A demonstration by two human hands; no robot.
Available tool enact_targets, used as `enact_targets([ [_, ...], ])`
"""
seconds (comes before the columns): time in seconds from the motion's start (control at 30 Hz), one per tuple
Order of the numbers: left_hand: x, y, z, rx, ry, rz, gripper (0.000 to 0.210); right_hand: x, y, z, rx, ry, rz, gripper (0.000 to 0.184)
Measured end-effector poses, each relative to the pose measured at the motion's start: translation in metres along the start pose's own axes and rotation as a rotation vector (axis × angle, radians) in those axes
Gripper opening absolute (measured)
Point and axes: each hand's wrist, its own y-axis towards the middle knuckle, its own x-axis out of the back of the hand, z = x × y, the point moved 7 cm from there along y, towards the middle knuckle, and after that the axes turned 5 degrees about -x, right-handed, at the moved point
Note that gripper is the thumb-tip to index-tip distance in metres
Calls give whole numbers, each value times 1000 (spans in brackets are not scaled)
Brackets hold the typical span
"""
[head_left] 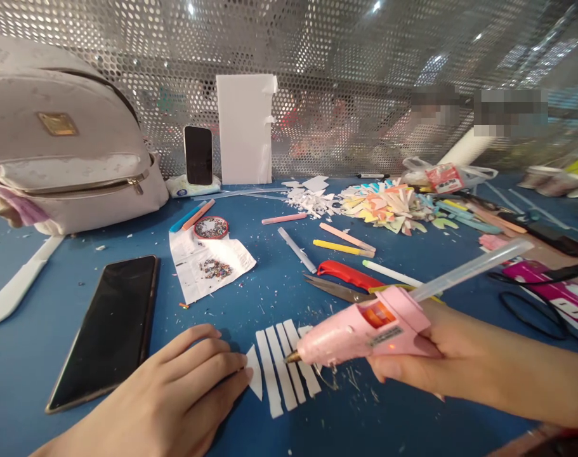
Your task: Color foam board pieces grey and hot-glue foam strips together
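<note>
My right hand (412, 355) is wrapped round the handle of a pink hot glue gun (336, 336). A clear glue stick (474, 270) juts from its back end. The metal nozzle (292, 358) points left, over several white strips (271, 371) that lie side by side, running away from me. My left hand (184, 374) lies palm down on the blue table, fingers stretched out. Its fingertips touch a small pointed white piece (255, 374) at the left end of the row; the thumb is hidden. Thin glue threads (334, 377) show below the gun.
A black phone (105, 330) lies left of my left hand. Red-handled scissors (346, 279) and several markers (339, 247) lie beyond the gun. A heap of coloured scraps (388, 206), a pale backpack (70, 146) and a white board (245, 130) stand farther back.
</note>
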Motion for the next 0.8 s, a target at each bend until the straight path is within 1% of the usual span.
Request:
enact_targets([
  [0.03, 0, 0, 1, 4, -3, 4, 38, -3, 1, 4, 24, -13, 20, 15],
  [0.07, 0, 0, 1, 4, -6, 11, 38, -8, 2, 11, 64, 8, 73, 16],
  [0.17, 0, 2, -1, -2, -14, 9, 38, -19, 5, 27, 124, 139, 198, 22],
  [0.23, 0, 5, -3, -10, -14, 6, 38, -21, 8, 34, 141, 222, 236, 26],
  [0.3, 0, 7, -4, -15, -12, -4, 39, -19, 11, 36, 139, 238, 244, 28],
  [0.37, 0, 8, -5, -6, -9, -17, 40, -16, 13, 37, 135, 191, 250, 29],
  [0.43, 2, 9, -5, 0, -4, -30, 40, -13, 15, 38, 162, 146, 235, 27],
  [0.47, 3, 9, -5, 3, -2, -21, 40, -12, 16, 39, 182, 148, 226, 26],
  [0.53, 3, 10, -5, 13, 1, 32, 37, -10, 16, 38, 204, 186, 207, 26],
  [0.63, 4, 12, -4, 26, 0, 110, 35, -10, 15, 32, 179, 204, 193, 29],
  [0.8, 5, 13, -4, 22, -5, 119, 35, -10, 12, 26, 126, 237, 190, 30],
])
